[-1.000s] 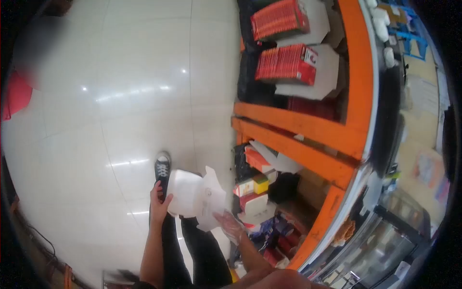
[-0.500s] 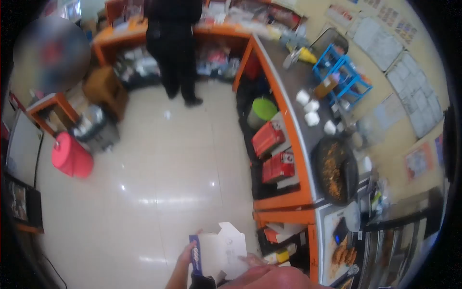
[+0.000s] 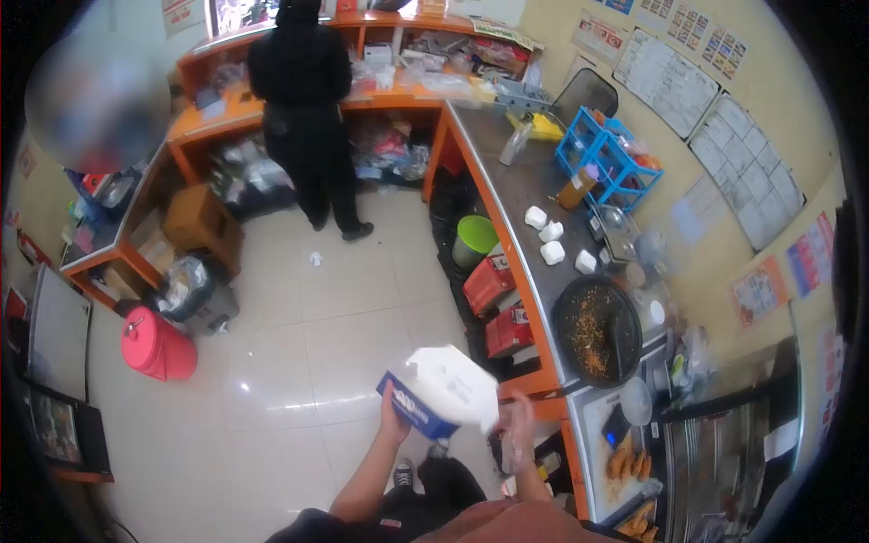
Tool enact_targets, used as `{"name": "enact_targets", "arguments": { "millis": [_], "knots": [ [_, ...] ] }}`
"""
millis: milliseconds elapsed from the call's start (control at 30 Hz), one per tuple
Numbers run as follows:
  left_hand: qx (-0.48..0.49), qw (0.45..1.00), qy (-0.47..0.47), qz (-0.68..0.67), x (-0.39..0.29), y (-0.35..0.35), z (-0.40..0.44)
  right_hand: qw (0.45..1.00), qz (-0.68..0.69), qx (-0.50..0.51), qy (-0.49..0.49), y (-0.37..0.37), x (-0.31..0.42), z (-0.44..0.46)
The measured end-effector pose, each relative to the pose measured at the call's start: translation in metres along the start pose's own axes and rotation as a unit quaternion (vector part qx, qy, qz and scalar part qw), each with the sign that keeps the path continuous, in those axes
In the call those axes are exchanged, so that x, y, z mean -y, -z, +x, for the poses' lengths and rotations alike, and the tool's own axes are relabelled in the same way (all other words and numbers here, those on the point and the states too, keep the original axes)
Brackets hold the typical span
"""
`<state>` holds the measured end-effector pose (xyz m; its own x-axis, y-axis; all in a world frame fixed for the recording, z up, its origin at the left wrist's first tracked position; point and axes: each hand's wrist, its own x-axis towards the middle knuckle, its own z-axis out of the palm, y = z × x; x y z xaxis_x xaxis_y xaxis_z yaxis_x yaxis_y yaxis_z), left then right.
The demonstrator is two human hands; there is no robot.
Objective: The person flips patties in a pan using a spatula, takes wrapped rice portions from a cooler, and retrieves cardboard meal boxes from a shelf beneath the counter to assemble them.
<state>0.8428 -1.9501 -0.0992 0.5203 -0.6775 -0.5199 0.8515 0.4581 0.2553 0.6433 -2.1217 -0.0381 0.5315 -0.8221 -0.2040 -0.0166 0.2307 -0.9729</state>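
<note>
My left hand (image 3: pixel 394 418) is closed on the blue side of a paper food box (image 3: pixel 453 385), which has white flaps and blue printed sides. The box is tilted above the floor in front of my body. Beside its right edge is my right hand (image 3: pixel 518 434), fingers stretched upward and somewhat blurred. That hand seems to wear a thin clear glove; whether it touches the box I cannot tell.
On my right runs a counter with a black pan of crumbly food (image 3: pixel 593 330), white cups (image 3: pixel 551 232), a blue rack (image 3: pixel 606 158) and a board with fried pieces (image 3: pixel 625 463). A person in black (image 3: pixel 303 118) stands ahead. A pink bucket (image 3: pixel 158 344) stands left.
My view has tilted up. The box has risen, turned and its flaps have changed position. My right hand has moved from the box's face to beside its right edge, fingers now upward.
</note>
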Motion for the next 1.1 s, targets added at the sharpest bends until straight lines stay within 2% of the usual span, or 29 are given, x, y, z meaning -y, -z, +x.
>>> {"name": "enact_targets", "arguments": {
  "millis": [33, 67, 133, 167, 233, 267, 300, 367, 400, 433, 467, 500, 567, 600, 633, 700, 733, 833, 867, 967, 1000, 1100],
  "knots": [
    [0.0, 1.0, -0.013, -0.021, -0.001, -0.01, 0.015, 0.997, -0.04, -0.041, 0.051, -0.002, -0.003, 0.015],
    [-0.004, 0.999, -0.022, -0.04, 0.0, -0.019, 0.031, 0.983, -0.14, -0.037, 0.113, 0.001, -0.015, 0.028],
    [-0.039, 0.998, -0.056, -0.01, 0.011, -0.037, 0.069, 0.914, -0.358, -0.001, 0.192, -0.022, 0.002, 0.036],
    [-0.059, 0.996, -0.074, 0.004, 0.018, -0.044, 0.09, 0.927, -0.351, 0.076, 0.107, -0.061, 0.059, 0.035],
    [-0.106, 0.992, -0.065, 0.026, 0.025, -0.058, 0.129, 0.9, -0.386, 0.12, 0.163, -0.079, 0.043, 0.082],
    [-0.137, 0.986, -0.094, 0.021, 0.021, -0.072, 0.145, 0.879, -0.431, 0.138, 0.151, -0.085, 0.04, 0.109],
    [-0.147, 0.985, -0.084, -0.016, 0.016, -0.066, 0.171, 0.881, -0.445, 0.12, 0.11, -0.105, 0.058, 0.127],
    [-0.12, 0.986, -0.078, -0.082, -0.017, -0.09, 0.209, 0.859, -0.437, 0.229, 0.14, -0.123, 0.051, 0.19],
    [-0.137, 0.987, -0.061, -0.065, -0.022, -0.07, 0.233, 0.854, -0.445, 0.232, 0.138, -0.138, 0.056, 0.214],
    [-0.148, 0.987, -0.046, -0.052, -0.038, -0.079, 0.253, 0.846, -0.455, 0.237, 0.143, -0.156, 0.061, 0.245],
    [-0.202, 0.979, 0.002, -0.039, -0.05, -0.089, 0.263, 0.821, -0.51, 0.179, 0.186, -0.164, 0.046, 0.274],
    [-0.21, 0.977, -0.002, -0.045, -0.066, -0.105, 0.278, 0.828, -0.486, 0.212, 0.183, -0.176, 0.051, 0.305],
    [-0.234, 0.97, -0.005, -0.061, -0.09, -0.124, 0.306, 0.839, -0.439, 0.279, 0.162, -0.2, 0.063, 0.37],
    [-0.22, 0.974, -0.005, -0.053, -0.106, -0.134, 0.32, 0.825, -0.459, 0.301, 0.138, -0.209, 0.057, 0.396],
    [-0.26, 0.964, -0.017, -0.049, -0.115, -0.146, 0.331, 0.818, -0.463, 0.32, 0.12, -0.222, 0.064, 0.412],
    [-0.263, 0.963, -0.013, -0.062, -0.123, -0.129, 0.376, 0.804, -0.471, 0.354, 0.082, -0.254, 0.073, 0.45],
    [-0.243, 0.968, -0.007, -0.06, -0.132, -0.129, 0.399, 0.801, -0.467, 0.362, 0.1, -0.264, 0.065, 0.468],
    [-0.209, 0.976, 0.026, -0.056, -0.162, -0.127, 0.456, 0.811, -0.484, 0.328, 0.021, -0.277, 0.027, 0.528],
    [-0.254, 0.966, 0.019, -0.037, -0.174, -0.127, 0.479, 0.812, -0.49, 0.314, 0.037, -0.28, 0.027, 0.552],
    [-0.337, 0.94, 0.004, 0.05, -0.202, -0.093, 0.566, 0.908, -0.329, 0.227, -0.122, -0.282, -0.015, 0.617],
    [-0.341, 0.936, -0.005, 0.09, -0.206, -0.068, 0.594, 0.886, -0.382, 0.241, -0.11, -0.279, -0.026, 0.638],
    [-0.323, 0.928, -0.053, 0.18, -0.213, -0.027, 0.687, 0.882, -0.381, 0.153, -0.231, -0.287, -0.055, 0.67]
  ]
}}
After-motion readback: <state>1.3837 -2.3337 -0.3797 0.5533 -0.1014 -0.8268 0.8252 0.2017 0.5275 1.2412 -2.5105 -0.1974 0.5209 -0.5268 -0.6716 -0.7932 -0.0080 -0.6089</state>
